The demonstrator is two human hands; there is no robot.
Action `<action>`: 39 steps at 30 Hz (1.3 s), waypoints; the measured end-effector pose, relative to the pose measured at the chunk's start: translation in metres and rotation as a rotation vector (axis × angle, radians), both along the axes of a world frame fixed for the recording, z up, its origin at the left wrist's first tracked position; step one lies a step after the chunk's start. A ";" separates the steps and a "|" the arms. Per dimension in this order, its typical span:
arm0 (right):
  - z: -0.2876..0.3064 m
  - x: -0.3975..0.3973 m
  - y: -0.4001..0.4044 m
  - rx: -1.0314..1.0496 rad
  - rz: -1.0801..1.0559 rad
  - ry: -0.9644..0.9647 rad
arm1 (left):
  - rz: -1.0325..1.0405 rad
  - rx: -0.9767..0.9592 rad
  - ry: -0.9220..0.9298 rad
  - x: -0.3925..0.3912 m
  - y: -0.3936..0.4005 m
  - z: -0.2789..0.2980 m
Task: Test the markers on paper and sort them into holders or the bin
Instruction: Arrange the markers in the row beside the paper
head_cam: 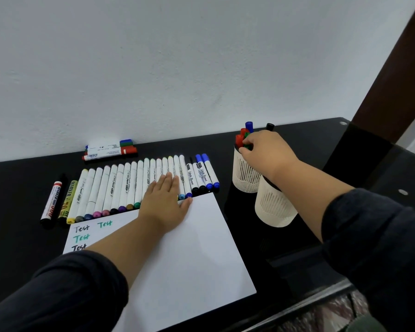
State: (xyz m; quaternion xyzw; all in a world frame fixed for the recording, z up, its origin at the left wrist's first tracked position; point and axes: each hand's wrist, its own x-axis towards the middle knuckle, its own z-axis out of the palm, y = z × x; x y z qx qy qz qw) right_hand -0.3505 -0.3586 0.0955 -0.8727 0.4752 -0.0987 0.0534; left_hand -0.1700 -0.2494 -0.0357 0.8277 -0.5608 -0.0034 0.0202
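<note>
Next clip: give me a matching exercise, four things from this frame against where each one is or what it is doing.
Things:
1. left hand
2. right hand
3. sheet of paper
4. small heap of markers

Places or states:
A. by the wall, behind the long row
B. at the markers in the far holder
C. flat, across the marker row and the paper's top edge
D. bears "Test" in black and green

Pairs: 1-C, 2-B, 3-D, 4-A

The left hand (164, 202) is lying flat, palm down, fingers straight and together, thumb spread to the side. The right hand (266, 149) is reaching forward with its fingers curled downward, both forearms extending from dark sleeves.
</note>
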 end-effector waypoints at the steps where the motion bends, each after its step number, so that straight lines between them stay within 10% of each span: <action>1: 0.000 0.000 0.000 -0.024 0.008 0.020 | -0.008 0.015 -0.018 -0.001 0.000 0.002; 39: -0.057 0.248 0.029 -0.328 0.638 0.228 | 0.094 -0.094 0.100 0.146 0.104 -0.001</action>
